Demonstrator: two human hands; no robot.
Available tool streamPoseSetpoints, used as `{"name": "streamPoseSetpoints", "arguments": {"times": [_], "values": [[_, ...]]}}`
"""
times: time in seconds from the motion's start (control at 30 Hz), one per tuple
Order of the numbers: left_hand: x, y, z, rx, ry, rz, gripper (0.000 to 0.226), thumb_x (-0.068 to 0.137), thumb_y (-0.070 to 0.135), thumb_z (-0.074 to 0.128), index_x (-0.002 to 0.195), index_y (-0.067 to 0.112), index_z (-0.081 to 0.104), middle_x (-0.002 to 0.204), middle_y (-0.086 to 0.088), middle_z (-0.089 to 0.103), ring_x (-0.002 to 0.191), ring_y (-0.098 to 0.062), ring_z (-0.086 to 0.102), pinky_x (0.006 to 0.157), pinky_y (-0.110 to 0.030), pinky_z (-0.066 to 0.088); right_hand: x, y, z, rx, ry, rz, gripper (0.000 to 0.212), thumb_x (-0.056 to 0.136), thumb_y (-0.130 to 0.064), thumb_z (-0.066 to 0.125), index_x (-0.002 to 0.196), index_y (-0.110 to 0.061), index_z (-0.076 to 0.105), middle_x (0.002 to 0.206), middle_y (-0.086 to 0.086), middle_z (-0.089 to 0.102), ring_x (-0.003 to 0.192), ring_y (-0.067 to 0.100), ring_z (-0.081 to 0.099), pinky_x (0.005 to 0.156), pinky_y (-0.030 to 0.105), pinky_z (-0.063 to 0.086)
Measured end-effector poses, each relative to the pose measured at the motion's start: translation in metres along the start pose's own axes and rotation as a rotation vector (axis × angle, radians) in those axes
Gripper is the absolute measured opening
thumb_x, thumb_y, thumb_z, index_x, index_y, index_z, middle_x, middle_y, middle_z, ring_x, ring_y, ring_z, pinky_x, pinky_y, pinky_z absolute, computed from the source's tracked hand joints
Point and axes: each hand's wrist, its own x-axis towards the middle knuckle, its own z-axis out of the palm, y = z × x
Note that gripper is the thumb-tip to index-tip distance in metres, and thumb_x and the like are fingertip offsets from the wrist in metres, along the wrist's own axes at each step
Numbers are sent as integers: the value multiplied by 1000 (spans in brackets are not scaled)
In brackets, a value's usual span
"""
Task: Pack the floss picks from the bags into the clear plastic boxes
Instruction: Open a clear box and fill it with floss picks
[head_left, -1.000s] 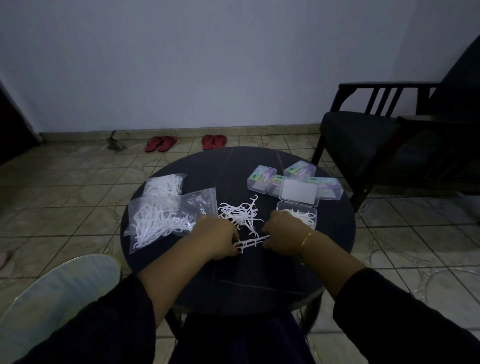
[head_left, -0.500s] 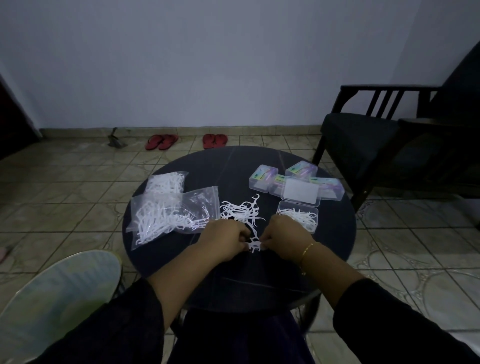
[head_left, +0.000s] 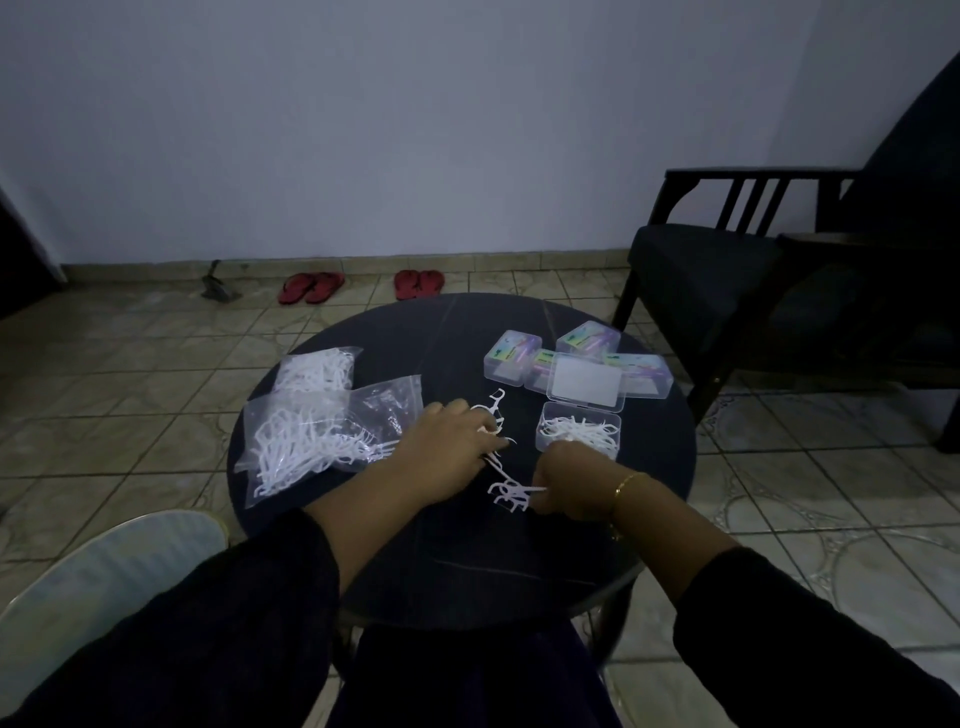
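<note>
2 bags of floss picks lie on the left half of the round dark surface (head_left: 457, 545): a larger bag (head_left: 317, 436) with its mouth turned toward the middle, and a smaller bag (head_left: 317, 370) just behind it. Between the bags and the boxes sits a loose pile of picks (head_left: 496, 415). The left hand (head_left: 449, 441) rests over that pile with its fingers bent down onto it; whether it actually pinches any pick I cannot tell.

The right hand (head_left: 563, 480) is curled, pinching a small bundle of picks (head_left: 511, 493) whose white heads stick out toward the left hand, so the bundle's long axis runs roughly left to right across the surface. The open box (head_left: 579, 432), already partly filled, stands just beyond the right hand, touching or nearly touching its knuckles, with its lid (head_left: 586, 387) flipped up behind. About 4 closed boxes (head_left: 511, 357) cluster behind that.

The right hand is plainly the nearer one to the open box, and I would judge its bundle needs only a short carry forward, kept in line with the box's long side, which also runs left to right.
</note>
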Motion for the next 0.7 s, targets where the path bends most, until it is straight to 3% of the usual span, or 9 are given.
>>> {"name": "streamPoseSetpoints", "arguments": {"times": [0.13,0.27,0.4,0.57,0.63,0.7], "values": [[10,5,-5,93,-71,133,36,99,29,45,134,34,52,137,11,49,122,-17,37,91,-31,27,-6,8,-1,-50,32,6,32,89,-34,59,103,-6,66,98,12,55,93,25,54,84,35,48],[17,8,-9,128,-73,150,30,98,33,46,123,32,62,122,10,59,113,-15,43,86,-30,30,-9,10,-5,-87,105,20,33,90,-35,60,112,-11,64,119,8,56,110,24,52,92,35,46],[23,9,-11,118,-139,173,28,96,38,48,118,33,64,121,12,59,114,-14,44,88,-30,31,-10,12,-7,-47,114,67,31,89,-29,61,113,-11,64,120,10,57,112,23,52,92,32,44],[26,13,-5,85,-105,204,29,97,39,47,121,35,64,119,12,62,111,-15,48,87,-29,31,-16,9,1,-129,143,0,23,94,-25,51,100,-9,66,92,7,49,103,23,50,84,33,43],[27,15,-4,77,-91,206,28,97,38,48,118,33,66,117,11,64,108,-16,50,87,-29,32,-16,11,2,-118,132,4,22,92,-28,53,79,-12,61,78,2,44,89,22,47,76,32,42],[27,16,-5,79,-87,213,27,96,36,48,112,29,68,113,10,65,105,-16,51,87,-30,33,-15,15,3,-67,81,30,32,89,-29,58,61,-19,45,67,-1,41,80,19,45,70,30,39]]}}
